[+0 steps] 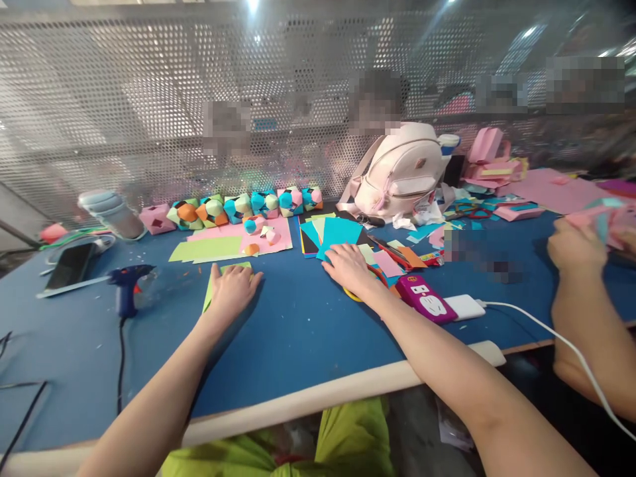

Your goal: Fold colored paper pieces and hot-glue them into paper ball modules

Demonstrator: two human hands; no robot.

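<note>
My left hand [230, 290] lies palm down on a light green sheet of paper [209, 291], most of which it covers. The thumb is spread away from the fingers. Farther right, my right hand [350, 268] reaches over the blue paper [345, 233], its outstretched fingertips at the lower edge of the top piece. Under that wrist, yellow-handled scissors [352, 295] are partly hidden. Beyond my left hand are larger light green sheets [209, 249] and a pink sheet [278, 233] bearing small folded paper pieces.
A blue glue gun [126, 290] stands at left, near a phone [72, 266] and a tumbler [112, 214]. Folded paper balls [238, 208] line the back. A backpack [405, 169], paper scraps and a purple power socket [421, 299] occupy the right, beside another person's hands [576, 246].
</note>
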